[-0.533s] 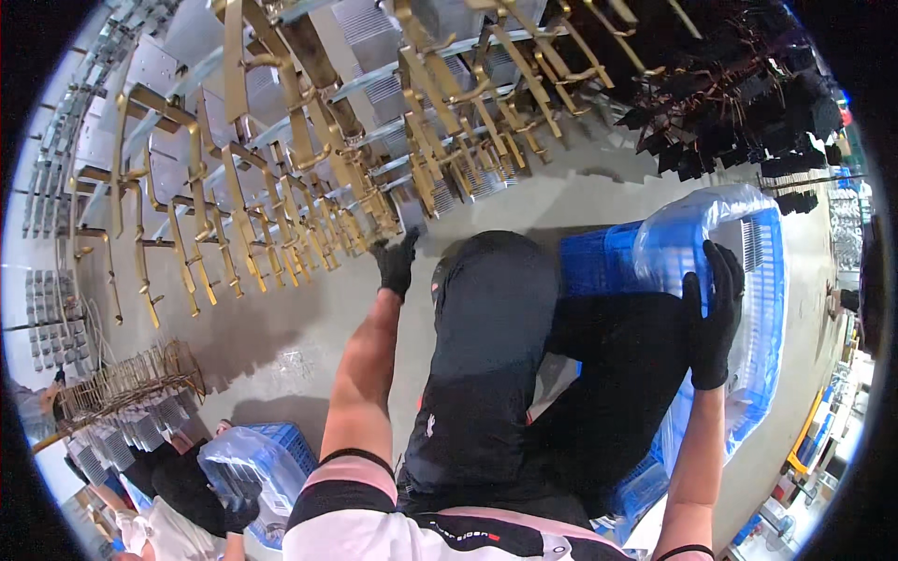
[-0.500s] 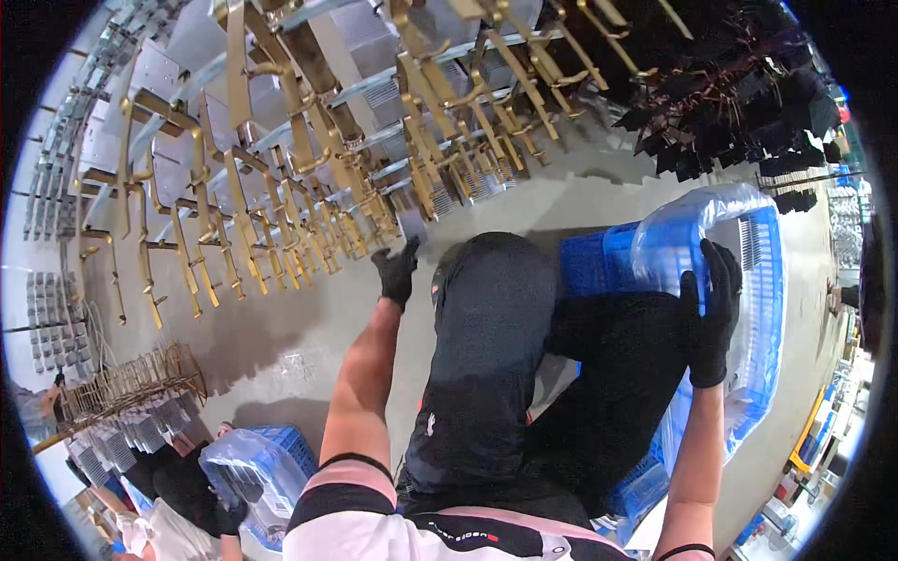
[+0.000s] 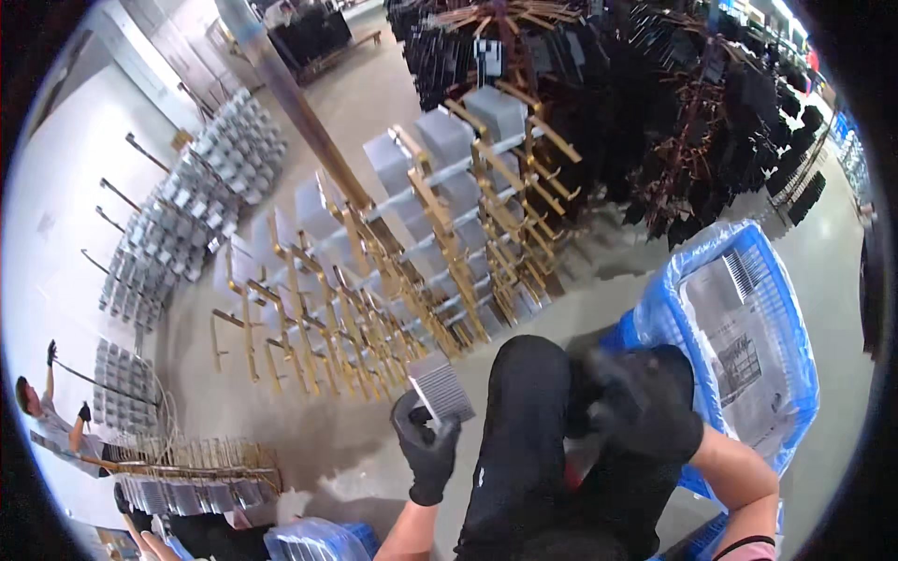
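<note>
Finned metal block, gripped by the nearer left hand, juts tilted forward and rightward from it, while the farther right hand is too blurred to tell whether it holds anything.

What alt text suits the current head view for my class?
A person's dark-gloved left hand holds a ridged grey metal piece near a brass-coloured rack. The right hand, blurred, is over the person's dark-clothed legs; a blue plastic-lined basket stands to the right.
</note>
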Demonstrator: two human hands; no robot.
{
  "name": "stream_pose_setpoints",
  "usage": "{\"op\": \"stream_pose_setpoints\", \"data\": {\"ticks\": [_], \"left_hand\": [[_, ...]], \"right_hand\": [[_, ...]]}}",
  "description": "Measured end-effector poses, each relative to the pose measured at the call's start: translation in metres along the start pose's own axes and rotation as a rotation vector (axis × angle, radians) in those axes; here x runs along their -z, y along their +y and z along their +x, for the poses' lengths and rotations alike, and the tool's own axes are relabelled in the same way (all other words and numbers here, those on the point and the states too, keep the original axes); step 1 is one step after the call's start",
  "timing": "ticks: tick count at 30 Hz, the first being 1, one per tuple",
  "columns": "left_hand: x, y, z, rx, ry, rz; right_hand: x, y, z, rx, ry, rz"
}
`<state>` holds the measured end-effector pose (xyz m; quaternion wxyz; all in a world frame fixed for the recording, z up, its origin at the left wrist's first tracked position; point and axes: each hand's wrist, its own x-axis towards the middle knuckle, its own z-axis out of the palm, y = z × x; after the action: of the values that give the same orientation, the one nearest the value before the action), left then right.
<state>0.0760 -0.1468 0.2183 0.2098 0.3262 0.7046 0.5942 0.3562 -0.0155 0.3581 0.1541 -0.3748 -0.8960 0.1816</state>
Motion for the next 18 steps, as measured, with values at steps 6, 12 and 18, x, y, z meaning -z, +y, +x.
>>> {"op": "stream_pose_setpoints", "data": {"ticks": [6,12,18], "left_hand": [[-0.067,0.074,-0.009,-0.662,-0.22,0.106],[-0.114,0.132,-0.016,-0.801,-0.612,0.306],[-0.137,0.149,-0.018,-0.857,-0.492,0.368]], "right_hand": [[-0.014,-0.037,-0.013,-0.123,0.058,0.854],[0.008,-0.003,-0.026,-0.212,0.402,0.247],[0.059,0.07,-0.053,-0.343,0.647,0.445]]}}
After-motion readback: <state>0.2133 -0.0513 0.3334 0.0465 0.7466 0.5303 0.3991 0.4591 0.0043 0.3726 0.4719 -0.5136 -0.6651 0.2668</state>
